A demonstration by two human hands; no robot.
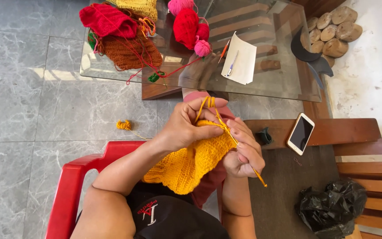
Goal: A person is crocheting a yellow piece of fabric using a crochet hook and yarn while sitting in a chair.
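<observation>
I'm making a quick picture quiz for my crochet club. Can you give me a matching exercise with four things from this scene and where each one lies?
Things:
1. yellow crocheted piece of yarn fabric
2. white-framed smartphone with a dark screen
3. crumpled black plastic bag
4. white sheet of paper with a pen on it

Places:
A. on the glass tabletop
B. on the wooden bench arm, screen up
C. between the left hand and the right hand
D. on the dark seat, lower right

Pairs: 1-C, 2-B, 3-D, 4-A
</observation>
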